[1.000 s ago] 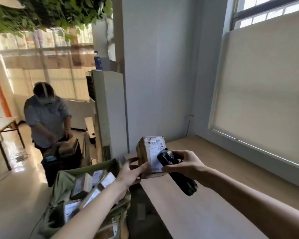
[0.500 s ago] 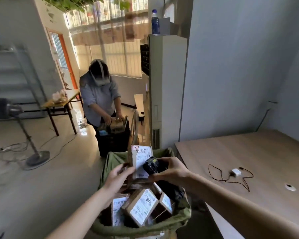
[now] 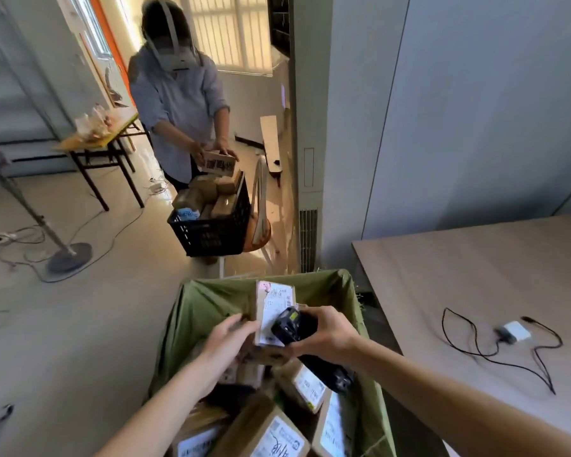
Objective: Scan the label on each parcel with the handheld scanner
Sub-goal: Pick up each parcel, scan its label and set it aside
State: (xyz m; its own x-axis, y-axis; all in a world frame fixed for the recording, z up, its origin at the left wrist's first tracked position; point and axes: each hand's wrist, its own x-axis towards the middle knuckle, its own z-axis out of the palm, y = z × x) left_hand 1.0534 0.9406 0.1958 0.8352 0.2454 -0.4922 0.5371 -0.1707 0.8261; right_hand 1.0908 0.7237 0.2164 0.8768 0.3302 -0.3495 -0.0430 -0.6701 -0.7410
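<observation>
While held upright over the sack [image 3: 192, 311] at 6 o'clock, gripped at its 9 o'clock edge by left hand [image 3: 226, 341] fingers, parcel [image 3: 271, 311] label faced by scanner [image 3: 294, 328] clasped in right hand [image 3: 327, 334]: scanning step, probably; next, drop and pick another.

White labels on the held parcel [image 3: 271, 311] and on the parcels in the green bag [image 3: 208, 301] carry print (barcodes included) too blurred to read.
</observation>
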